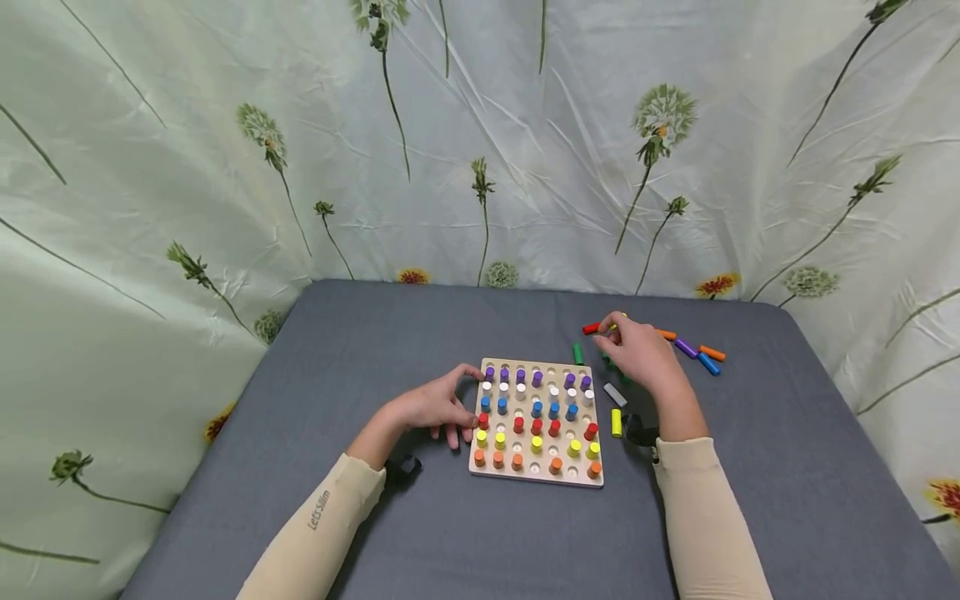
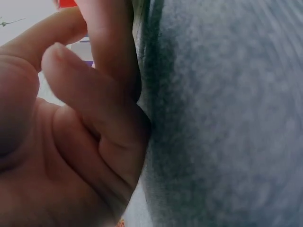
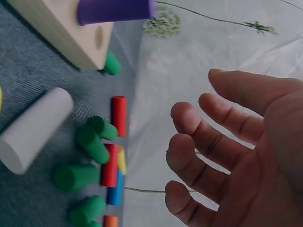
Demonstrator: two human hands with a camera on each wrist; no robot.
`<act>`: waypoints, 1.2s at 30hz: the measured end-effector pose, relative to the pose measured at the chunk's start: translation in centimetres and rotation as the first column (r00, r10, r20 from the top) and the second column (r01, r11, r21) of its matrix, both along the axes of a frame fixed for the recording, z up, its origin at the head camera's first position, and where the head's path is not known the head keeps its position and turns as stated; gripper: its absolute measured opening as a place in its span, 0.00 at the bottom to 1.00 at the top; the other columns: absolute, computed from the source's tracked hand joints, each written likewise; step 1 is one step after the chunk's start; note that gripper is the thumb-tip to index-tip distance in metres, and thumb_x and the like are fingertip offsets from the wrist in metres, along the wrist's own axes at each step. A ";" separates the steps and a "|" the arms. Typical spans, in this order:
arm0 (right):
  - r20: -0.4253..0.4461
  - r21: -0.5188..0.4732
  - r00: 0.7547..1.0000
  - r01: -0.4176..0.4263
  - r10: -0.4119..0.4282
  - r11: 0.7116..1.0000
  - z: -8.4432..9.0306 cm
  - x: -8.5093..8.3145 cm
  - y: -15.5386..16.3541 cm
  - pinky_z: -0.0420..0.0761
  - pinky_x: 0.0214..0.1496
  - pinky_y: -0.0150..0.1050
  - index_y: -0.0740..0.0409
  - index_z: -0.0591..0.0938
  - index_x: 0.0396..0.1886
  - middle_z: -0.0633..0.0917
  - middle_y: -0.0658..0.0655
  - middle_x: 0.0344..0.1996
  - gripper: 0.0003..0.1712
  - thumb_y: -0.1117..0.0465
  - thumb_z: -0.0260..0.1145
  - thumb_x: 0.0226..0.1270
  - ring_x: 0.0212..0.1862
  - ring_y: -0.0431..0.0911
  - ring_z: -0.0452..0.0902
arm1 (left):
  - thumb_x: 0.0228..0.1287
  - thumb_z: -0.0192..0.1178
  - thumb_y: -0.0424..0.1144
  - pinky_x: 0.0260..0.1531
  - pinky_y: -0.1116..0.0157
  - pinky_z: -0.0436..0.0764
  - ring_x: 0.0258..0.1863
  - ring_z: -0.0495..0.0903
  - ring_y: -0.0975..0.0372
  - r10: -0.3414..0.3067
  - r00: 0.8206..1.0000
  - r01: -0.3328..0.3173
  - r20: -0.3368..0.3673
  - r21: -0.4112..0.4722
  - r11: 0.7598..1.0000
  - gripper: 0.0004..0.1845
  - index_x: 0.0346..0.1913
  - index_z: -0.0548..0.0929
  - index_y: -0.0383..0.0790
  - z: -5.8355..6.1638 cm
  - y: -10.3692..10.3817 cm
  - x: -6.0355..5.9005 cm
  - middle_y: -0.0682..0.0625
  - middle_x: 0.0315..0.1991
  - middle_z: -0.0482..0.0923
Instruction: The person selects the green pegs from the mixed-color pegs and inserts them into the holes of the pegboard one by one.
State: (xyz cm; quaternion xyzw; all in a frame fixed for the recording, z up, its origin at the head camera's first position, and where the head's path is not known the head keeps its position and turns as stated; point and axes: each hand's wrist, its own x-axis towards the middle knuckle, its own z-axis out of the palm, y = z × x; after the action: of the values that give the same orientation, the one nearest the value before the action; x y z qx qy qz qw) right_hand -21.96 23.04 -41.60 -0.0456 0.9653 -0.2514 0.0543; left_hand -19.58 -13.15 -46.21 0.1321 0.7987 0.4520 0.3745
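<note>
A square wooden pegboard (image 1: 525, 479) lies on the grey table, with rows of purple, white, blue, red, yellow and orange pegs standing in it and some bare holes. My left hand (image 1: 438, 408) touches the board's left edge, thumb near the upper left corner and fingers beside the red row. Its loosely bent fingers (image 2: 71, 80) fill much of the left wrist view. Beyond the board's right side, my right hand (image 1: 637, 350) hovers over loose pegs. In the right wrist view its fingers (image 3: 208, 161) are spread and hold nothing. Several green pegs (image 3: 75, 177) lie close by it.
A grey-white peg (image 1: 615, 394) and a yellow peg (image 1: 617, 422) lie right of the board. One green peg (image 1: 577, 354) rests behind its far right corner. Farther right are purple (image 1: 686, 348), blue (image 1: 708, 364) and orange (image 1: 712, 353) pegs. A flowered curtain (image 1: 480, 125) hangs behind the table.
</note>
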 end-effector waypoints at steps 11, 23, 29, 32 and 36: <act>0.038 0.098 0.999 -0.022 0.018 0.995 -2.4 -2.1 -1.1 0.75 0.37 0.43 0.59 0.81 0.47 0.85 0.58 0.36 0.17 0.48 0.62 0.81 0.34 0.49 0.78 | 0.71 0.69 0.40 0.14 0.67 0.77 0.17 0.86 0.62 0.003 1.000 -0.004 0.015 0.048 0.999 0.39 0.76 0.58 0.59 -1.1 -0.4 -0.4 0.45 0.29 0.91; 0.102 0.207 0.995 -0.017 -0.005 0.978 -3.2 -3.1 -2.8 0.64 0.32 0.41 0.48 0.69 0.17 0.63 0.47 0.15 0.28 0.45 0.66 0.78 0.23 0.44 0.65 | 0.70 0.70 0.41 0.13 0.66 0.79 0.18 0.87 0.61 0.022 0.999 -0.023 0.037 0.047 0.999 0.38 0.74 0.60 0.61 -1.5 -0.6 -0.5 0.44 0.30 0.92; 0.092 0.226 0.996 -0.030 0.009 0.974 -3.3 -3.2 -3.0 0.70 0.36 0.44 0.51 0.76 0.24 0.73 0.50 0.21 0.19 0.50 0.69 0.75 0.29 0.47 0.72 | 0.70 0.69 0.40 0.14 0.66 0.79 0.18 0.87 0.61 0.020 0.999 -0.022 0.044 0.047 0.999 0.38 0.74 0.59 0.61 -1.4 -0.5 -0.5 0.44 0.31 0.92; 0.086 0.224 0.996 -0.043 0.024 0.974 -3.4 -3.2 -3.2 0.78 0.44 0.51 0.55 0.83 0.36 0.84 0.55 0.33 0.11 0.53 0.70 0.74 0.37 0.51 0.78 | 0.70 0.69 0.40 0.14 0.66 0.79 0.18 0.88 0.61 0.018 0.999 -0.020 0.048 0.045 0.999 0.38 0.75 0.59 0.61 -1.3 -0.5 -0.5 0.44 0.31 0.92; 0.077 0.217 0.996 -0.066 0.050 0.974 -3.4 -3.3 -3.3 0.81 0.51 0.57 0.58 0.86 0.48 0.88 0.59 0.43 0.12 0.55 0.69 0.72 0.43 0.55 0.81 | 0.71 0.69 0.40 0.14 0.67 0.80 0.18 0.88 0.61 0.020 0.999 -0.022 0.048 0.042 0.999 0.38 0.75 0.59 0.61 -1.2 -0.4 -0.5 0.44 0.31 0.92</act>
State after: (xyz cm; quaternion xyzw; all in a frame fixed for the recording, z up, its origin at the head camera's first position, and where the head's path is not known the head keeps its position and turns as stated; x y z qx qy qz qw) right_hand -25.21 19.78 -45.01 -0.0586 0.9829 -0.1430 0.1004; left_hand -20.05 -13.56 -47.42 0.1207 0.7811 0.4759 0.3858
